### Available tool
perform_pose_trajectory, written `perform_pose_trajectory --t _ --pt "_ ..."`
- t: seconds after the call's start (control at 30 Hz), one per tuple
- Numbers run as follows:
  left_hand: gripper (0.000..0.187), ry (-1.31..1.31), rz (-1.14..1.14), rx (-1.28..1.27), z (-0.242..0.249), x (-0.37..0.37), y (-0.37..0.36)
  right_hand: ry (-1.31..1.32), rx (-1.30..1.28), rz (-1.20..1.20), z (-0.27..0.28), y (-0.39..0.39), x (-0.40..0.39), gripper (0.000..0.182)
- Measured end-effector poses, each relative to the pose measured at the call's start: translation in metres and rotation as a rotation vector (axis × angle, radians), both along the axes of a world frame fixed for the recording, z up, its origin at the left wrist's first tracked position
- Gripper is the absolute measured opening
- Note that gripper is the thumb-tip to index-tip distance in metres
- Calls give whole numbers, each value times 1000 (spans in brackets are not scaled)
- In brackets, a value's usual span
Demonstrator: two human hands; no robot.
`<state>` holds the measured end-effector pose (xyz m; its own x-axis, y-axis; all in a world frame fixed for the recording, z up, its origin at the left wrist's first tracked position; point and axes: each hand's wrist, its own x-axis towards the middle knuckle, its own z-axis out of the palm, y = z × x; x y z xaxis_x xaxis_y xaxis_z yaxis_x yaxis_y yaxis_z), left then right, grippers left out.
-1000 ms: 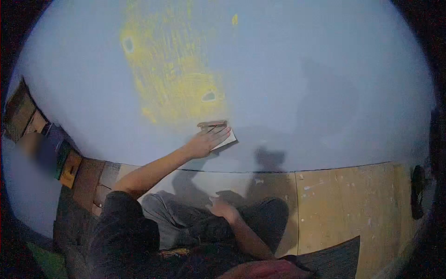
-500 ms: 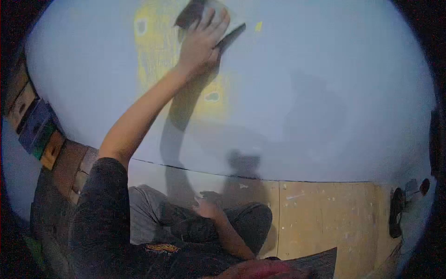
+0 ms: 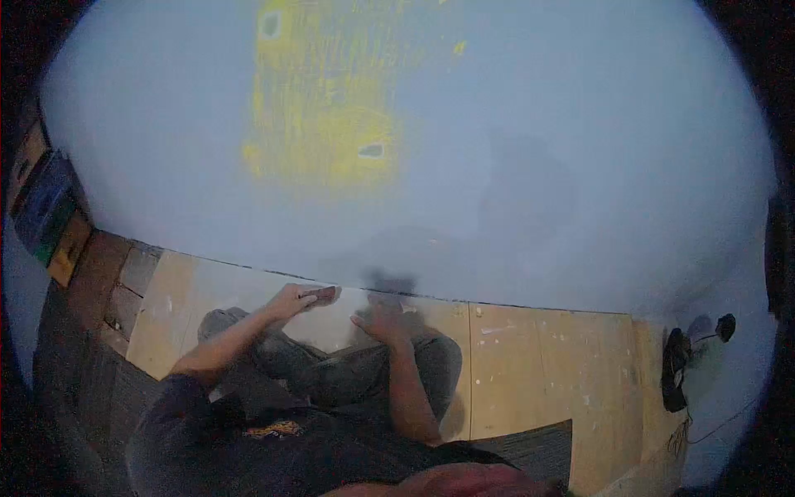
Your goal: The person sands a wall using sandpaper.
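Observation:
My left hand [image 3: 291, 303] is closed around a small reddish-brown folded piece, seemingly sandpaper [image 3: 323, 295], low in front of the wall. To its right, my right hand [image 3: 385, 323] is raised above my crossed legs, its fingers apart and nothing visible in it. Both hands are apart from each other. Beyond them rises a pale blue-white wall [image 3: 580, 124]. A scratched yellow patch [image 3: 323, 124] shows on it, with two small greyish spots where the coating is worn through.
Light wooden boards [image 3: 546, 356] with white specks lie along the wall's foot. Dark shoe-like objects [image 3: 676, 369] and a thin cable are at the right. Coloured wooden blocks or drawers [image 3: 70, 248] stand at the left. A dark flat sheet [image 3: 538, 451] lies near me.
My left hand has come down from the yellow patch to lap height, bringing the sandpaper, which now looks folded smaller. My right hand has opened its fingers slightly. The view has shifted a little.

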<state>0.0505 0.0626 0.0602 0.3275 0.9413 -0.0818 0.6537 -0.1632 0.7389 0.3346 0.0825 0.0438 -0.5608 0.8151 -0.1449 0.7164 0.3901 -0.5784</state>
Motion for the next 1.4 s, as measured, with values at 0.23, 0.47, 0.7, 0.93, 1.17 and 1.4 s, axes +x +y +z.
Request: perform_pose_trajectory --t 0.23,0.47,0.7,0.93,1.17,1.4 --pt "41 -534 21 -385 42 17 -27 507 -424 102 68 -29 -33 62" --pt "34 -380 -79 -120 56 14 -44 815 -630 128 7 -24 -47 52" --pt "35 -284 47 479 -9 -8 -34 450 -429 150 -24 -12 -61 41" --pt "32 -817 488 -21 -134 -100 6 383 97 138 176 6 -56 62" --pt "27 -847 635 48 -129 -99 9 185 1686 59 451 143 -38 64" --pt "28 -783 686 -17 -147 -96 9 93 1721 -190 487 172 -78 60"
